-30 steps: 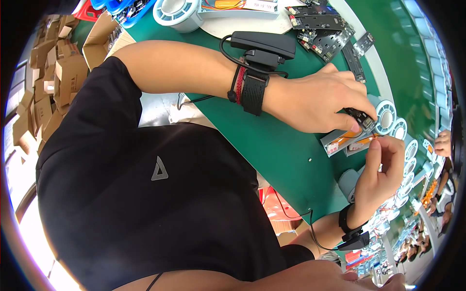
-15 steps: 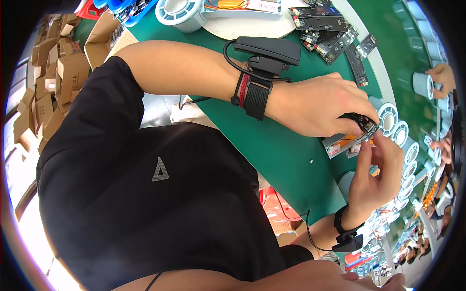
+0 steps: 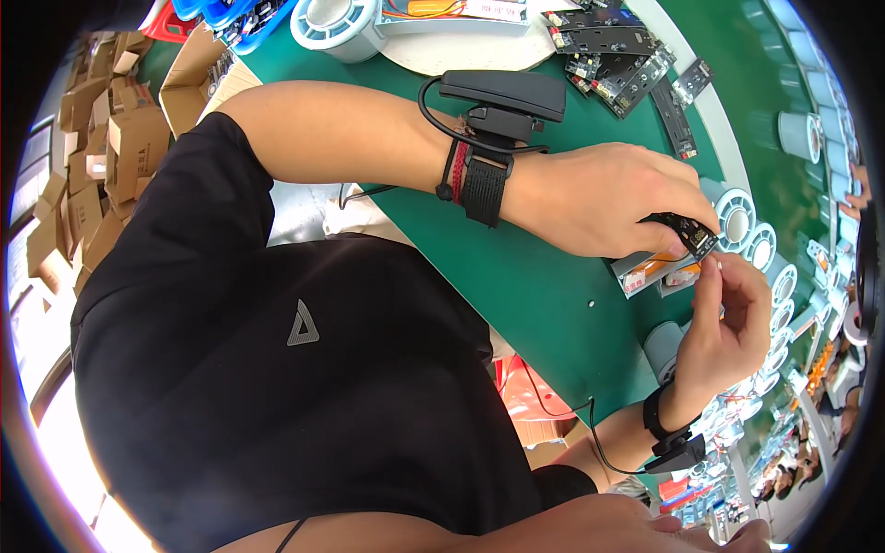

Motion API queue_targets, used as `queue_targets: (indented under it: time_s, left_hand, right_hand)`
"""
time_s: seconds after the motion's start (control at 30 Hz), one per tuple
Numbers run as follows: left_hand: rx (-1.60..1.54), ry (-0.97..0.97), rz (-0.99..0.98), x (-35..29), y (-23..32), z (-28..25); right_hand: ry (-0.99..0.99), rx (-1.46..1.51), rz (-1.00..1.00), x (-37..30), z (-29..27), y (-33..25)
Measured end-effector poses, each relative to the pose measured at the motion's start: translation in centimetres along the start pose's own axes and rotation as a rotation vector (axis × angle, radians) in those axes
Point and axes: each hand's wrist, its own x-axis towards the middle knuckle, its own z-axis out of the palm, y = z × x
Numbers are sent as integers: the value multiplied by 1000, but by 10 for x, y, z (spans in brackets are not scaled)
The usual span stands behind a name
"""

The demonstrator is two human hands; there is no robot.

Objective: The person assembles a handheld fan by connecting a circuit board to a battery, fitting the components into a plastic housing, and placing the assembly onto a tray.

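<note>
Your left hand (image 3: pixel 599 207) has its fingers (image 3: pixel 678 207) closed on a small black circuit board (image 3: pixel 687 233), held just above the green table (image 3: pixel 516 286). Your right hand (image 3: pixel 728 332) sits just beside it, its fingers (image 3: pixel 712 276) pinched together at the board's lower end; what they pinch is too small to tell. Directly under both sets of fingers lies an orange and white packet (image 3: pixel 650 272) on the table. Beyond the fingers stand white reels (image 3: pixel 737 217), and farther up the table lie more black circuit boards (image 3: pixel 618 55).
</note>
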Motion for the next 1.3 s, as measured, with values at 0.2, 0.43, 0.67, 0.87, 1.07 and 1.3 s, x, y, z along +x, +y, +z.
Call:
queue_targets:
  time_s: [0.2, 0.43, 0.67, 0.87, 1.07, 1.3]
  left_hand:
    - [57, 51, 94, 1, -5, -1]
    - [90, 52, 114, 2, -7, -1]
    - [70, 26, 72, 1, -5, -3]
    - [415, 161, 206, 1, -6, 10]
    - [723, 209, 314, -1, -6, 11]
    - [771, 190, 343, -3, -7, 14]
  right_hand:
    - [-62, -160, 6, 2, 4, -5]
    - [-36, -160, -75, 2, 5, -8]
    - [-39, -52, 33, 0, 9, -6]
    - [-147, 371, 468, 3, -2, -18]
    - [-139, 433, 503, -1, 4, -10]
    - [-142, 427, 523, -5, 7, -8]
